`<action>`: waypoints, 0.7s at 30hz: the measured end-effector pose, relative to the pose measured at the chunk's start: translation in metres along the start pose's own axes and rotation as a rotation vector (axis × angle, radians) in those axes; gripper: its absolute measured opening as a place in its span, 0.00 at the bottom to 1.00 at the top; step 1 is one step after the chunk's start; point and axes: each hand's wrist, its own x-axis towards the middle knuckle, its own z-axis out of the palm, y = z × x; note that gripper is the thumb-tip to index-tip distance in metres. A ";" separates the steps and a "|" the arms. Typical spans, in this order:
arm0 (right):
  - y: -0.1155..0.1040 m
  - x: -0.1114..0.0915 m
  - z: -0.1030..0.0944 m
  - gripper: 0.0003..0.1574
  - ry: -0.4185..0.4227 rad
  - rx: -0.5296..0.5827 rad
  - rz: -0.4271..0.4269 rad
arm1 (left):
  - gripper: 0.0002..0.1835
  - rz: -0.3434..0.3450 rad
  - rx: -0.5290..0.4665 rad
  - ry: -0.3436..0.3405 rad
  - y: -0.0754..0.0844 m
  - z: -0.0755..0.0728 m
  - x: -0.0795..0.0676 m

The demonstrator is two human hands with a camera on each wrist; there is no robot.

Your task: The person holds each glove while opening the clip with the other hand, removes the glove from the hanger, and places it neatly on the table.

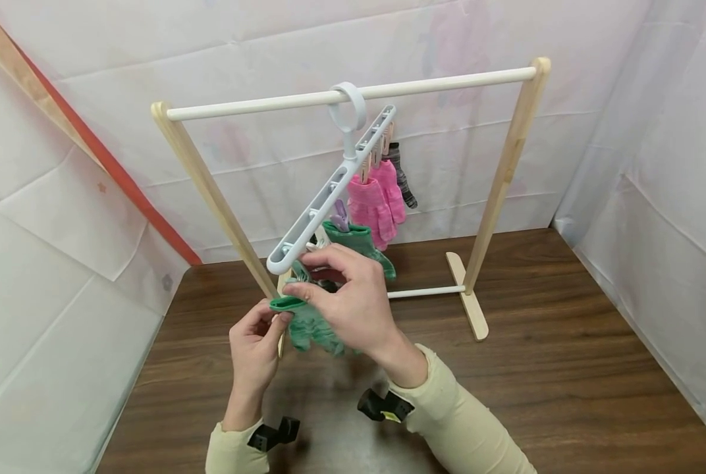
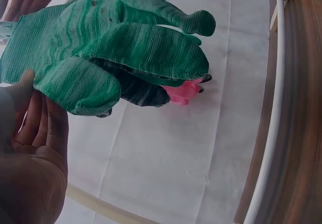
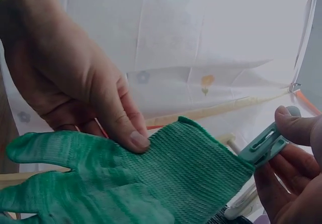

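Note:
A green knitted glove [image 3: 115, 168] hangs at the near end of a pale blue clip hanger [image 1: 317, 214]. My left hand [image 1: 255, 345] pinches the glove's cuff between thumb and fingers. A green clothespin [image 3: 264, 143] on the hanger is gripped by my right hand [image 1: 355, 296], thumb and fingers on its handles, its jaws at the cuff's corner. In the left wrist view, the glove's fingers stick out over a dark piece [image 2: 143, 88] behind it. Further along the hanger, a purple clip [image 1: 340, 216] holds another green piece [image 1: 361, 245], partly hidden by my right hand.
The hanger hooks over the white rail [image 1: 448, 84] of a wooden stand. Pink gloves [image 1: 373, 204] and a grey-black sock [image 1: 402, 174] hang from beige clips at its far end. The stand's foot [image 1: 468, 296] rests on the brown table [image 1: 566, 342], with pale sheeting behind.

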 end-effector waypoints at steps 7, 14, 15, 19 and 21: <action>-0.001 0.000 0.000 0.18 -0.009 0.020 0.018 | 0.05 -0.060 0.045 0.047 0.003 -0.005 -0.006; -0.004 -0.002 -0.001 0.21 -0.039 0.043 0.052 | 0.05 -0.117 0.001 0.128 0.002 -0.015 -0.016; -0.005 -0.002 -0.001 0.21 -0.040 0.045 0.054 | 0.05 -0.118 -0.010 0.137 0.002 -0.016 -0.017; -0.006 -0.004 -0.003 0.21 -0.042 0.040 0.068 | 0.06 -0.117 -0.027 0.153 0.001 -0.020 -0.019; -0.007 -0.004 -0.004 0.22 -0.043 0.042 0.076 | 0.06 -0.117 -0.033 0.157 0.001 -0.021 -0.019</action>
